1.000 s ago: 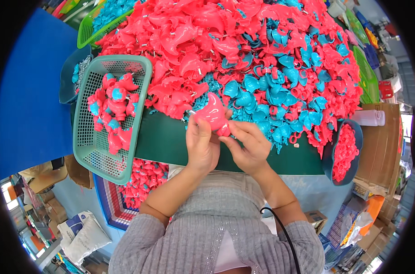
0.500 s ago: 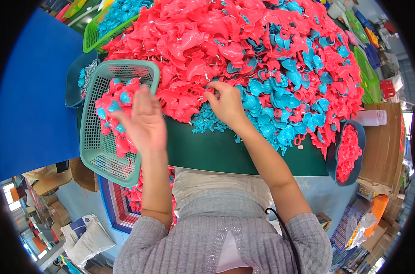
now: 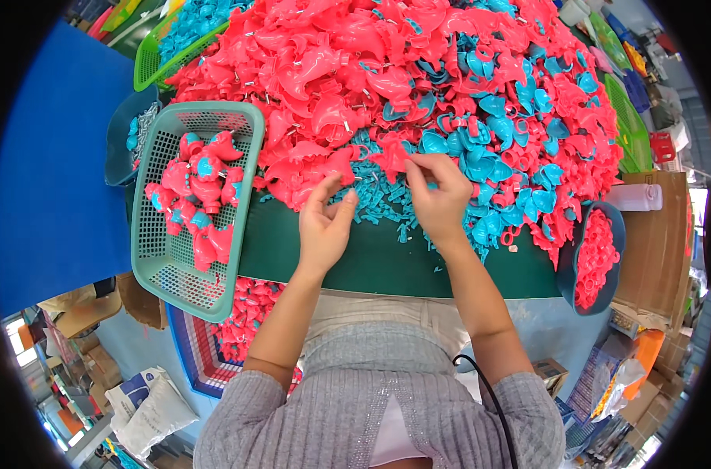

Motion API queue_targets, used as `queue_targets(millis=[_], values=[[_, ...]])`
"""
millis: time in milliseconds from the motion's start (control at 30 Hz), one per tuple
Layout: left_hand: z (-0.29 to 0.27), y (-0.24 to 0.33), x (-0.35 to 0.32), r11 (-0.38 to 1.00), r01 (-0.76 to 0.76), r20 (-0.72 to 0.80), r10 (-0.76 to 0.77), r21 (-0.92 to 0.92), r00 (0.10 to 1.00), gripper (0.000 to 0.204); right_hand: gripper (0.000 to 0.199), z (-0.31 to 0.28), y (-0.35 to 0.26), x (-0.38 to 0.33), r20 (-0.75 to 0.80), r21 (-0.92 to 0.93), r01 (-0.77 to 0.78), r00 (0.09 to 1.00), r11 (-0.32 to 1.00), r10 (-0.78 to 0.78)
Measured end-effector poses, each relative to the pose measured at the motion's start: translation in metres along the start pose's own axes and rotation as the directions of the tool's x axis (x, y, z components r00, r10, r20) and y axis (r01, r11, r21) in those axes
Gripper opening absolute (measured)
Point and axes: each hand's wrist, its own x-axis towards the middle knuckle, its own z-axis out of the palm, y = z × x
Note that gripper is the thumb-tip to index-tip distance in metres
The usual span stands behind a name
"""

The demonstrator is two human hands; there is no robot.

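Over the near edge of the pile, my right hand [image 3: 441,195] pinches a pink-red plastic shell piece [image 3: 391,156] between thumb and fingertips. My left hand [image 3: 324,230] is to its left, thumb and fingers apart and nothing visible in them; its fingertips come close to the pink-red pieces at the pile's edge. Small blue plastic strips [image 3: 375,195] lie between the two hands. Beyond them rises a large heap of pink-red curved shells [image 3: 316,66], mixed with blue cup-shaped pieces [image 3: 488,164] toward the right.
To the left, a green mesh basket [image 3: 251,187] holds pink-red and blue assembled parts [image 3: 205,184]. Behind it are a dark tub of screws [image 3: 121,148] and a bright green basket [image 3: 146,62]. A dark bin of small pink-red parts [image 3: 617,266] is at right, near a pinkish bottle [image 3: 635,197].
My left hand has moved from over the green basket rightward to the pile's near edge. My right hand has shifted right and nearer, now with a pink-red shell piece pinched in it.
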Motion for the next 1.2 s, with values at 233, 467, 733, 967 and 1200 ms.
queue_targets(millis=[233, 467, 733, 967, 1200], values=[[0.007, 0.024, -0.021, 0.984, 0.008, -0.045, 0.001, 0.179, 0.999, 0.047, 0.009, -0.030, -0.016, -0.013, 0.462, 0.435, -0.718, 0.696, 0.543, 0.550], [-0.009, 0.002, -0.027, 0.891, 0.399, 0.173, -0.367, -0.215, 0.914, 0.030, 0.010, 0.001, -0.004, -0.033, 0.402, 0.080, -0.243, 0.895, 0.967, 0.192], [-0.006, -0.005, -0.024, 0.923, 0.312, 0.073, -0.303, -0.225, 0.950, 0.025, 0.010, 0.043, -0.001, -0.016, 0.502, -0.579, 0.229, 0.857, 0.782, 0.121], [-0.004, -0.002, -0.022, 0.920, 0.309, 0.072, -0.301, -0.243, 0.951, 0.024, 0.013, 0.030, 0.000, -0.008, 0.458, -0.577, 0.231, 0.886, 0.784, 0.075], [0.020, 0.011, -0.028, 0.910, 0.356, 0.208, -0.314, -0.212, 0.926, 0.021, 0.012, -0.031, -0.029, -0.009, 0.532, 0.226, -0.446, 0.801, 0.866, 0.274]])
